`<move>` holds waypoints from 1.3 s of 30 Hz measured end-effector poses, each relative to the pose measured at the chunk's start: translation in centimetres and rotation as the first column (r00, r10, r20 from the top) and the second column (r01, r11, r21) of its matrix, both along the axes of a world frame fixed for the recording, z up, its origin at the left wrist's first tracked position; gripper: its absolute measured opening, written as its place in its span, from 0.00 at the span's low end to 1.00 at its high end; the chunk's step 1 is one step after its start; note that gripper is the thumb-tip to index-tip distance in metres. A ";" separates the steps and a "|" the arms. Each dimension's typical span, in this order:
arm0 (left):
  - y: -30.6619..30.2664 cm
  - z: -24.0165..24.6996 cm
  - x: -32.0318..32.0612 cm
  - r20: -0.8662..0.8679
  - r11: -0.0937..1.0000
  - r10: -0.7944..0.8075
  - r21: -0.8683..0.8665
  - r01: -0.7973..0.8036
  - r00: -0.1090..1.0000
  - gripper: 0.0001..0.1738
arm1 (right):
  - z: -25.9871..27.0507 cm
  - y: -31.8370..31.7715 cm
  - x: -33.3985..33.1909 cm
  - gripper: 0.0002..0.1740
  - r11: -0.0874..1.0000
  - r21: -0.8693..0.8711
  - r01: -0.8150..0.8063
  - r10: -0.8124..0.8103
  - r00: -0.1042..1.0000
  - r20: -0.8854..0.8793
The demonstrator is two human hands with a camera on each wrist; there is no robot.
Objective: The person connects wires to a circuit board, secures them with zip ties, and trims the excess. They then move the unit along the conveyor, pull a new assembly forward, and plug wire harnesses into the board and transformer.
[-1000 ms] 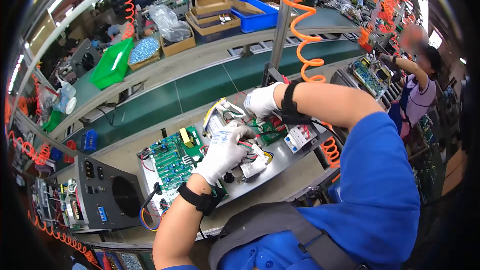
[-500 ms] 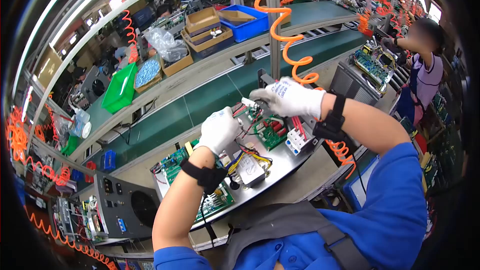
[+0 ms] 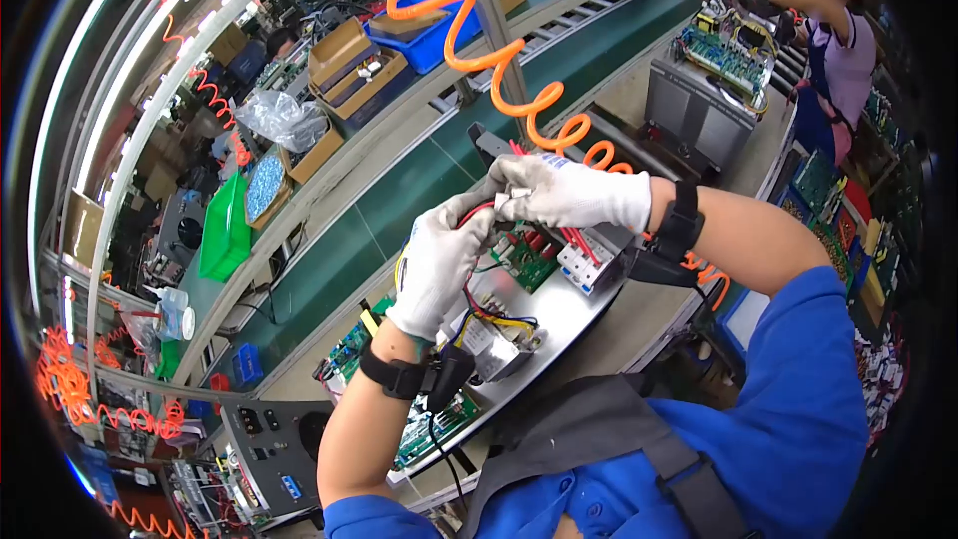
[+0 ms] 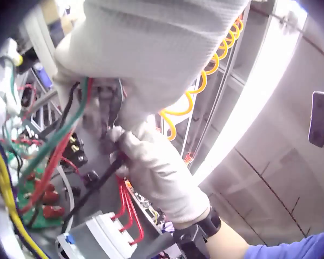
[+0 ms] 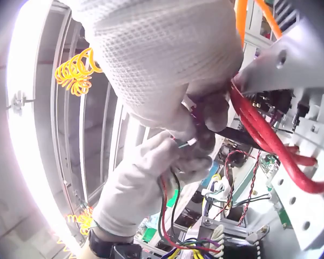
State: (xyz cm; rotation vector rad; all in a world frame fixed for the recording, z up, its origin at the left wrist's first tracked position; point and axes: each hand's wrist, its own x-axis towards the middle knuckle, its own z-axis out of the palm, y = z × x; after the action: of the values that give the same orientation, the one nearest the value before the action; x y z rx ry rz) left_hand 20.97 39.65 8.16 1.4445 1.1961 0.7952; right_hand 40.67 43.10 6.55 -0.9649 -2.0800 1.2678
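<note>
Both hands wear white knitted gloves and meet over an opened metal chassis (image 3: 559, 319). My left hand (image 3: 436, 265) grips a bundle of red, black and green wires (image 4: 59, 141) with curled fingers. Against its fingertips, my right hand (image 3: 584, 195) pinches a small white connector (image 3: 507, 200). A black cable (image 4: 94, 189) also runs up to the right fingers in the left wrist view. Below the hands lie a green circuit board (image 3: 529, 258) with red parts and a white terminal block (image 3: 589, 265) with thick red wires (image 5: 264, 129). Fingers partly hide the wire ends.
A green conveyor belt (image 3: 399, 195) runs behind the chassis. An orange coiled hose (image 3: 544, 100) hangs close behind the right hand. A black panelled unit (image 3: 269, 449) stands at left, a grey-cased unit (image 3: 699, 105) at right. Another person (image 3: 843, 60) works at far right.
Both hands rose from low among the chassis wiring and came together above it, with wires and the white connector between them. The head view has turned, so the surroundings have shifted.
</note>
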 end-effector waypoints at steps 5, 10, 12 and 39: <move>-0.3 1.7 0.9 -0.067 0.998 0.050 -0.046 -0.053 0.996 0.13 | 0.6 -0.4 0.2 0.18 0.992 -0.006 0.125 -0.123 0.985 0.123; 2.5 -0.5 -0.2 -0.609 0.961 -0.195 0.036 0.273 0.769 0.12 | -1.1 -0.6 2.1 0.29 0.971 0.106 0.215 -0.215 0.977 -0.018; 2.8 -1.1 1.2 -0.893 0.931 -0.202 -0.048 0.362 0.403 0.14 | -2.1 -0.5 2.4 0.29 0.945 0.234 0.227 -0.232 0.973 -0.003; 5.2 -4.4 1.0 -0.895 0.913 -0.319 -0.202 0.355 0.312 0.18 | -3.3 -0.2 2.1 0.26 0.906 0.359 0.225 -0.249 0.968 0.021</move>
State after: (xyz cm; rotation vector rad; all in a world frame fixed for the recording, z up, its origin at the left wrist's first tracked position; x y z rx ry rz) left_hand 22.02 44.83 3.75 2.1791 1.5612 -0.4531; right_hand 42.78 42.91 3.28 -1.0620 -2.0696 0.7135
